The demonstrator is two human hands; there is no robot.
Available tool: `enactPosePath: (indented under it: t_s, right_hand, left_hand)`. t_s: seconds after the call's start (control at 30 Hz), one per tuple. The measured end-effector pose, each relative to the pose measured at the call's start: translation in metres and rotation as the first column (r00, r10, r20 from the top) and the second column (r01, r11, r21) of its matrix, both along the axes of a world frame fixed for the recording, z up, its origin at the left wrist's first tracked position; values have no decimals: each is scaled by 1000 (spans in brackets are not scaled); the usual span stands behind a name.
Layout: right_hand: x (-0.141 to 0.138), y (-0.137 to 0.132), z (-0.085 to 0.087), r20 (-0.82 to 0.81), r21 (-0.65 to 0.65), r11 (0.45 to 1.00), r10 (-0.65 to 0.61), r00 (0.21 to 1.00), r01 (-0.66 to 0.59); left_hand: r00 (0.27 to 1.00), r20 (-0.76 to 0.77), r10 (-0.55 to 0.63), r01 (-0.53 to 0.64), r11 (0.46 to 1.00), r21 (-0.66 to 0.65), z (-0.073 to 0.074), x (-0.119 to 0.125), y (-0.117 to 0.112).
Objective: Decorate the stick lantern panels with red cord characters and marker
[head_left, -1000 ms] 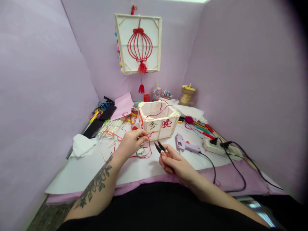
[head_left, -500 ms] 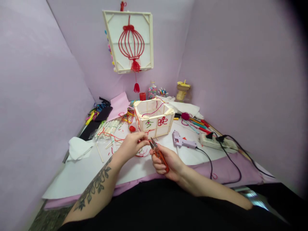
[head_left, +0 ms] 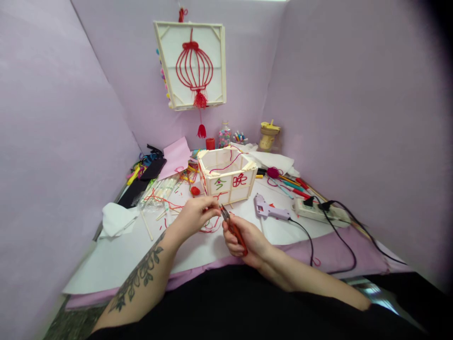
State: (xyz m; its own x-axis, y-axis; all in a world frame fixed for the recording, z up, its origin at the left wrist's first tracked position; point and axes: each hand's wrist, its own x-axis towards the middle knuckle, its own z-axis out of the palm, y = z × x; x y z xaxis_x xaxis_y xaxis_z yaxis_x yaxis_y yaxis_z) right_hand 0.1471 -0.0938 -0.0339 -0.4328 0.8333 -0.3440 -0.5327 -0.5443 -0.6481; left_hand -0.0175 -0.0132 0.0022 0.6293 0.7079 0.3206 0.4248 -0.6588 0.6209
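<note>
Hands (head_left: 198, 215) (head_left: 250, 242) just before the box (head_left: 228, 185), snips (head_left: 238, 235) in right.

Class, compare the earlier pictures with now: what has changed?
The right hand has brought the snips leftward, close to the left hand; their blades, spread apart at first, now look drawn together. The snips stayed in its grip; the box and glue gun stayed put.

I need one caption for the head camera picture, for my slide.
Right hand holding orange-handled snips near the left hand, before an open-topped white box on a white-covered table.
</note>
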Motion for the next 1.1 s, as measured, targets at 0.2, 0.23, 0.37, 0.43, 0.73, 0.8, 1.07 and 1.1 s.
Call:
enactPosePath:
  t_s: [0.2, 0.23, 0.37, 0.43, 0.73, 0.8, 1.07, 1.1]
  right_hand:
    - [-2, 0, 1, 5, 21, 1000, -12, 1000, 12]
    - [-2, 1, 1, 4, 25, 1000, -13, 1000, 12]
    - [-2, 0, 1, 1, 45, 999, -5, 1000, 5]
    - [-3, 0, 0, 7, 52, 999, -5, 1000, 4]
    - [13, 1, 0, 307, 401, 912, -221, 926, 85]
    - [24, -1, 4, 587, 594, 799, -354, 728, -90]
    - [40, 1, -6, 824, 430, 465, -553, 125, -773]
    - [43, 4, -9, 779, 498, 445, -607, 158, -744]
  left_hand:
    - [1000, 7, -10, 10, 1000, -21, 2, -2, 1]
    - [1000, 6, -13, 13, 1000, -21, 2, -2, 1]
    - [1000, -5, -17, 17, 1000, -19, 2, -2, 0]
    - [1000, -9, -17, 17, 1000, -20, 2, -1, 0]
    - [984, -156, 85, -102, 989, -109, 15, -26, 12]
    - [902, -317, 292, -322, 946, -43, 17, -41, 22]
    - [858, -341, 384, -385, 920, 68, 2, -20, 24]
    - [864, -334, 376, -372, 925, 78, -2, -14, 23]
